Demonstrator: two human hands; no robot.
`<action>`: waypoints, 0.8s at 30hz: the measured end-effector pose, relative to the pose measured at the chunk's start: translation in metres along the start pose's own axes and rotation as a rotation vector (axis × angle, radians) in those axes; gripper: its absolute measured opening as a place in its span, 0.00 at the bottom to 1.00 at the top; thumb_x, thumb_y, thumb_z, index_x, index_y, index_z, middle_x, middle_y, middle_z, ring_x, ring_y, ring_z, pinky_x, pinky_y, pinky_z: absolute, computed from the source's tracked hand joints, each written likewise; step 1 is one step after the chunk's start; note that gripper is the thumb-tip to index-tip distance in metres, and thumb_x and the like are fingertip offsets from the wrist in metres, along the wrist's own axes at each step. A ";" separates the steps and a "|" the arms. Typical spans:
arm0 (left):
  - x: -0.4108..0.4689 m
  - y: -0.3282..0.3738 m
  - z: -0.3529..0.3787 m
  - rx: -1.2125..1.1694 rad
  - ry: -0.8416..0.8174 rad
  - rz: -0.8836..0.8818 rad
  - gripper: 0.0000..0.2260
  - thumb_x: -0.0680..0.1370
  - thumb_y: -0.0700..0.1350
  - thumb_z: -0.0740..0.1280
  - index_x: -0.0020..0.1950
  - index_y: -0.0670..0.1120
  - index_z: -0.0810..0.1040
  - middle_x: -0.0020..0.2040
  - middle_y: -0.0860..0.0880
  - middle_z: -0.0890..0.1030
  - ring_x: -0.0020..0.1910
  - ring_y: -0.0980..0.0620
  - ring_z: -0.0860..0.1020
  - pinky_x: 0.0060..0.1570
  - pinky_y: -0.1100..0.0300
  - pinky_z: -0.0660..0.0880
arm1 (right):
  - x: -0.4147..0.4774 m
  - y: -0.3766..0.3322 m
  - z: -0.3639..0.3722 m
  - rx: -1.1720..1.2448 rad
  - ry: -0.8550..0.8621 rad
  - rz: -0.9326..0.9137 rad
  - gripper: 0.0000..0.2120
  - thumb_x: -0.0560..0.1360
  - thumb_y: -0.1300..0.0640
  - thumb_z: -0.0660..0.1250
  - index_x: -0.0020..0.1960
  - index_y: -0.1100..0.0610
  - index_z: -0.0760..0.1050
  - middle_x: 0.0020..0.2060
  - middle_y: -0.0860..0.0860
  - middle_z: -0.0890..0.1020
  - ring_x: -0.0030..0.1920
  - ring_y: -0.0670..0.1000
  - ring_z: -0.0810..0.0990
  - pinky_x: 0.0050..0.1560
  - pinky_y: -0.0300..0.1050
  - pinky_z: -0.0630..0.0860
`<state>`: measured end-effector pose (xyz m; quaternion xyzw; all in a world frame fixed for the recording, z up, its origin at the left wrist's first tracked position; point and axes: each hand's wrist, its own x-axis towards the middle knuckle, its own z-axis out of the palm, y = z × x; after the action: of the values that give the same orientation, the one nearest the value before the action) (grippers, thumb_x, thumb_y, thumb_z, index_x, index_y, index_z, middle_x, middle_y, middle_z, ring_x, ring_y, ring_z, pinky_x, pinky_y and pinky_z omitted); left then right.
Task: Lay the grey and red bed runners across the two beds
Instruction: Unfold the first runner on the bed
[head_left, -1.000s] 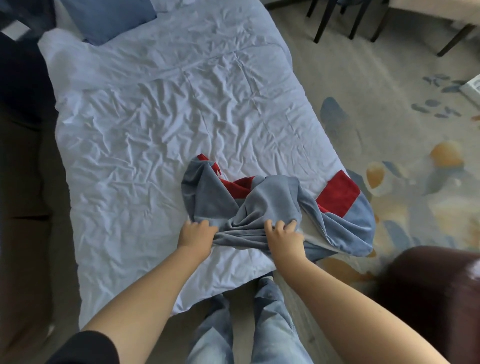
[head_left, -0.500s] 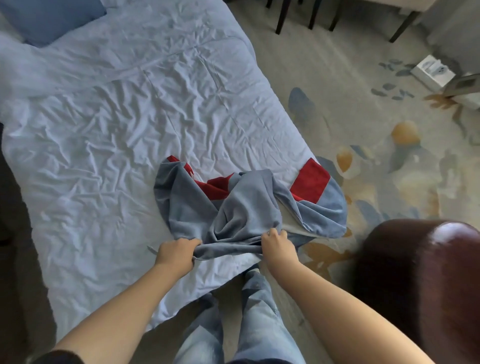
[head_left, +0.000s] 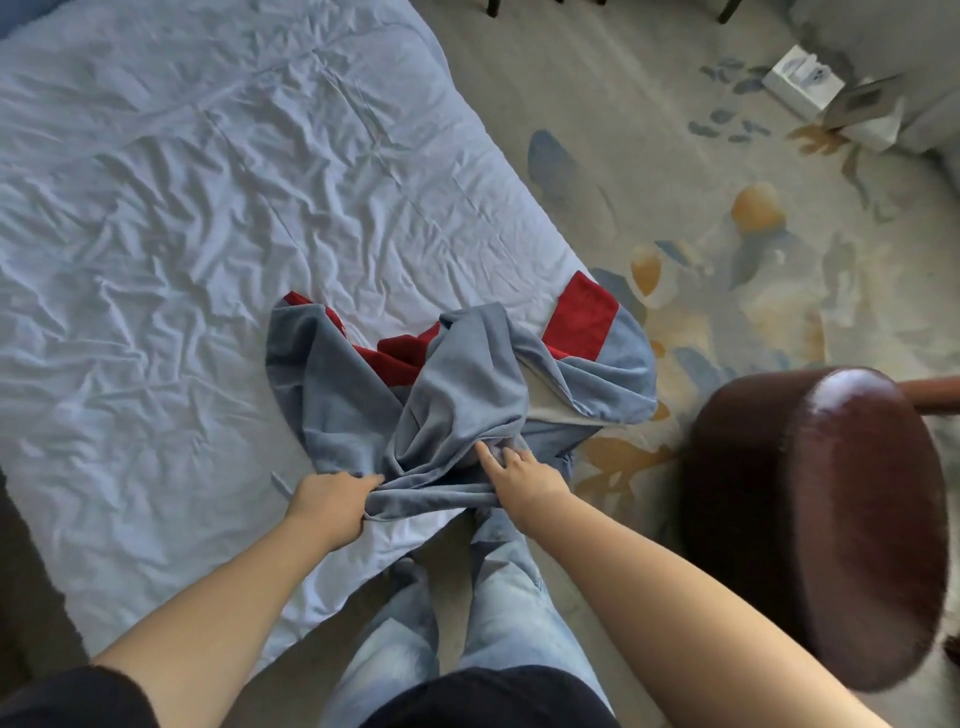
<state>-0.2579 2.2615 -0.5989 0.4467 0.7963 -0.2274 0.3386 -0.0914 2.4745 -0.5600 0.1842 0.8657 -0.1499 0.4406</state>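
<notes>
**Runner bunched at the bed's corner**

The grey and red bed runner (head_left: 467, 384) lies crumpled on the near right corner of the bed (head_left: 182, 234); 1 red-banded end hangs over the side above the carpet (head_left: 701, 156); its folds hide much of the red. The left hand (head_left: 332, 506) has its fingers curled round the near hem; the right hand (head_left: 524, 475) lays 1 straight finger on a fold, its other fingertips sunk in cloth, so its grip cannot be told. The bed is cut off at the left and top; a brown stool (head_left: 821, 519) stands just beside.
</notes>
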 end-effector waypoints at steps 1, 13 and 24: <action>-0.002 0.000 -0.004 -0.010 0.008 -0.011 0.24 0.80 0.49 0.62 0.75 0.65 0.65 0.66 0.51 0.80 0.61 0.46 0.81 0.48 0.54 0.75 | 0.000 0.001 -0.003 -0.013 0.015 -0.006 0.44 0.81 0.59 0.64 0.82 0.47 0.34 0.77 0.58 0.64 0.76 0.60 0.63 0.65 0.57 0.75; -0.045 -0.079 -0.116 -0.139 0.319 -0.252 0.11 0.77 0.54 0.65 0.60 0.62 0.76 0.54 0.53 0.84 0.51 0.47 0.83 0.51 0.53 0.74 | 0.002 -0.020 -0.099 -0.043 0.169 -0.328 0.40 0.80 0.47 0.66 0.82 0.40 0.44 0.81 0.45 0.57 0.75 0.56 0.67 0.68 0.54 0.72; -0.102 -0.140 -0.111 -0.509 0.757 -0.475 0.18 0.76 0.41 0.73 0.65 0.54 0.83 0.56 0.48 0.86 0.51 0.42 0.84 0.51 0.50 0.75 | 0.037 -0.099 -0.127 -0.120 0.053 -0.321 0.46 0.69 0.41 0.75 0.78 0.32 0.51 0.74 0.52 0.21 0.76 0.59 0.23 0.77 0.70 0.43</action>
<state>-0.3781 2.2089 -0.4414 0.2079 0.9727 0.0806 0.0637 -0.2458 2.4474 -0.5084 0.0209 0.9027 -0.1616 0.3983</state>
